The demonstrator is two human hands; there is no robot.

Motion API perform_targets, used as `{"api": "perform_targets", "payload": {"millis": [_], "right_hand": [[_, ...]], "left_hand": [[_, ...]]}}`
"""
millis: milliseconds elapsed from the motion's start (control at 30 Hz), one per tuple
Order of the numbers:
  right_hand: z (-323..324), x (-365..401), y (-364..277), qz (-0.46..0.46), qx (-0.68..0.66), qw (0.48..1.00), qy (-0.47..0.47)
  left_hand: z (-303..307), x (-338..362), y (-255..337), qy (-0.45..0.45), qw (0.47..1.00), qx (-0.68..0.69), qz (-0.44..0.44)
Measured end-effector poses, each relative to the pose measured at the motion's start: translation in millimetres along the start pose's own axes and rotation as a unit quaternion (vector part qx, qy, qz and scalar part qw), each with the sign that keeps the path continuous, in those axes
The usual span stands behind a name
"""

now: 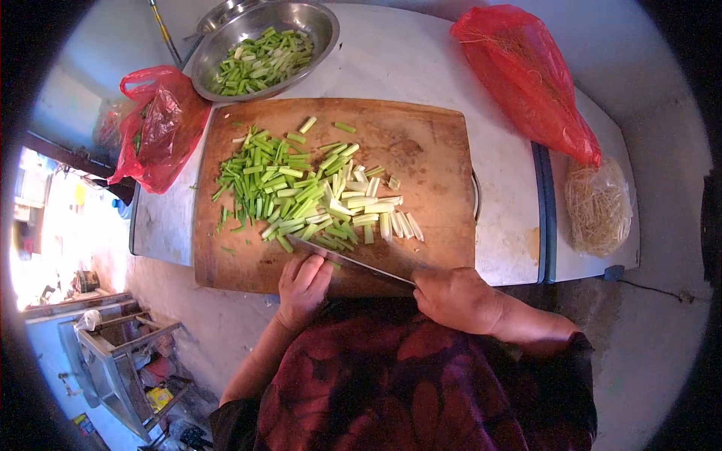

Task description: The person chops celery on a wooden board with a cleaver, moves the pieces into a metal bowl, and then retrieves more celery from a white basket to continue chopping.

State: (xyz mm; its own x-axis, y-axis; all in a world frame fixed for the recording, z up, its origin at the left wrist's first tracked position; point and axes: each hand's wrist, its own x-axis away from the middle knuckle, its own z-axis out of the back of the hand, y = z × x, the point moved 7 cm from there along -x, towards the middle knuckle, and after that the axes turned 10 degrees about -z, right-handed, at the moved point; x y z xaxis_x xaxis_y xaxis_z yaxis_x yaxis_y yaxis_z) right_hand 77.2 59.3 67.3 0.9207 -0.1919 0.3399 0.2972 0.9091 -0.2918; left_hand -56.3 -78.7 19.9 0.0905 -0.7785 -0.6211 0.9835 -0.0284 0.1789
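My right hand (460,298) is wrapped round the handle of a kitchen knife (350,261), whose blade points left along the near side of a wooden cutting board (421,180). Close to the front end of the blade, my left hand (304,284) has its fingers curled together. Whether they pinch the blade or a piece of celery is hidden. Just beyond the knife lies a loose heap of chopped celery (301,188), green at the left and paler toward the right. A few stray pieces are scattered on the board around it.
A steel bowl (329,46) of cut celery stands behind the board at the left. Red plastic bags lie at the left (162,131) and back right (519,75). A clear bag of thin noodle-like strands (599,207) sits at the right. A metal-framed stand (113,376) is on the floor.
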Motion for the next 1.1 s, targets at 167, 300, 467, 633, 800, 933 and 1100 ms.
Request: {"api": "perform_targets", "payload": {"millis": [167, 300, 467, 633, 800, 933, 1100], "right_hand": [[0, 1, 11, -0.011, -0.126, 0.99, 0.066], [10, 19, 30, -0.084, -0.245, 0.959, 0.117], [22, 46, 64, -0.23, -0.367, 0.89, 0.143], [1, 62, 92, -0.283, -0.419, 0.845, 0.176], [-4, 67, 95, -0.277, -0.397, 0.856, 0.183], [1, 63, 92, -0.28, -0.404, 0.852, 0.182], [5, 58, 91, -0.289, -0.406, 0.848, 0.18]], "left_hand": [[-6, -5, -4, -0.013, 1.0, 0.001, 0.006], [2, -10, -14, 0.001, 0.999, -0.016, 0.04], [26, -58, -63, 0.019, 0.995, -0.08, 0.062], [-14, -86, -117, -0.195, 0.971, -0.115, 0.08], [-21, -97, -130, -0.231, 0.959, -0.13, 0.099], [-22, -104, -134, -0.264, 0.952, -0.133, 0.085], [-19, -106, -141, -0.237, 0.963, -0.053, 0.117]]}}
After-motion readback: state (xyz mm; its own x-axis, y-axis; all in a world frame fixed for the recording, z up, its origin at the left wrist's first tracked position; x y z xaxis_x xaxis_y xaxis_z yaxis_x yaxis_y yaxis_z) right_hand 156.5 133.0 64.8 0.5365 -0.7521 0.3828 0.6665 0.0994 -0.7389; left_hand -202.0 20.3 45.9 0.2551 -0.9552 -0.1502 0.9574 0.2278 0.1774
